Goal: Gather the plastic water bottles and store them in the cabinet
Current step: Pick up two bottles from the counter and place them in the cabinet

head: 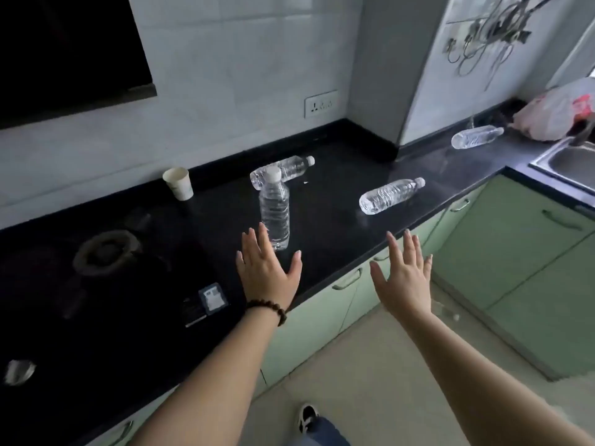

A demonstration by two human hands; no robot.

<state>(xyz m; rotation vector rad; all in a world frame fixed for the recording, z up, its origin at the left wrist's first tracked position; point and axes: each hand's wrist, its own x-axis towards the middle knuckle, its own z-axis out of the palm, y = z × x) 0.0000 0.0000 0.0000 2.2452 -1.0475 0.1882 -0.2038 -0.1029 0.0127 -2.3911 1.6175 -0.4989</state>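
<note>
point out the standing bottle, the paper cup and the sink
standing bottle (274, 217): head view, on its ribbed middle
paper cup (179, 184): head view, on its side wall
sink (547, 163): head view, on its steel rim

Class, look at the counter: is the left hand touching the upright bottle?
Cannot tell. In the head view the left hand has its fingers overlapping the upright bottle, with no plain gap or contact.

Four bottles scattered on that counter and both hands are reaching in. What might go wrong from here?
The upright bottle stands just beyond the open left hand; a clumsy reach could topple it onto the bottle lying behind it. The bottle nearest the counter's front edge lies on its side and might roll off if nudged. The far bottle lies well past both hands, near the sink, so it may be missed.
</note>
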